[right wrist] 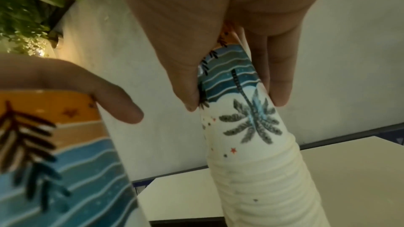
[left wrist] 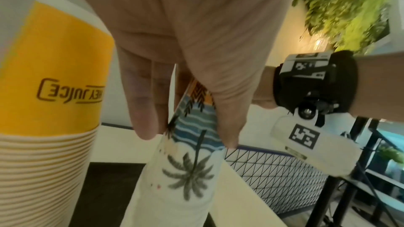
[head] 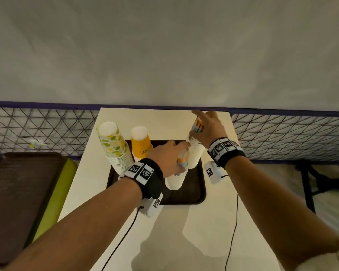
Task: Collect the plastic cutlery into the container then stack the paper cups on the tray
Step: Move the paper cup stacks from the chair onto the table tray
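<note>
A dark brown tray (head: pixel 194 192) lies on the white table (head: pixel 204 241). On the tray stand upside-down cup stacks: a green-dotted stack (head: pixel 114 145), a yellow stack (head: pixel 141 143) (left wrist: pixel 50 92), and two palm-print stacks. My left hand (head: pixel 181 159) (left wrist: pixel 188 137) grips the top of the nearer palm-print stack (head: pixel 175 178) (left wrist: pixel 188 175), which also shows at the left of the right wrist view (right wrist: pixel 54 144). My right hand (head: pixel 199 128) (right wrist: pixel 236 103) grips the top of the farther, leaning palm-print stack (head: pixel 195 155) (right wrist: pixel 258 170). No cutlery or container is in view.
A wire mesh fence (head: pixel 47 130) runs behind the table. Another brown tray (head: pixel 22 192) lies on a green surface at the left. Wrist-camera cables (head: pixel 121 237) trail over the table's near part. Black stand legs (head: pixel 309 182) are at the right.
</note>
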Motion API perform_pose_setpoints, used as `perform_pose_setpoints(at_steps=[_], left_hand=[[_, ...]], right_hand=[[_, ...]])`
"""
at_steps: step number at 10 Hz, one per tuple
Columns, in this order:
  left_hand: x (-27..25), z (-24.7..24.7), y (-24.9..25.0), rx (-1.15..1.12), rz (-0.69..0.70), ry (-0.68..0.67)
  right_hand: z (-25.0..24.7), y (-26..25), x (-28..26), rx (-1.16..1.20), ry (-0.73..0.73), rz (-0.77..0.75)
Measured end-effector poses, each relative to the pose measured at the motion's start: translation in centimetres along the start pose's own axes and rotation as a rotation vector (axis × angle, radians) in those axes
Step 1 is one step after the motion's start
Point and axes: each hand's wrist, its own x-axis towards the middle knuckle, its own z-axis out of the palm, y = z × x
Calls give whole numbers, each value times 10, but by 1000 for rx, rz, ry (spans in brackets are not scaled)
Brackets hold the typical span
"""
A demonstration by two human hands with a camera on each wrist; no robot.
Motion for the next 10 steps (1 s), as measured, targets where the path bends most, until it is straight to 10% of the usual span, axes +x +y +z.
perform_pose_setpoints(at_steps=[10], left_hand=[[18,-11,-17,-78,-101,204]], right_hand=[[-7,-4,-47,46,12,-98]])
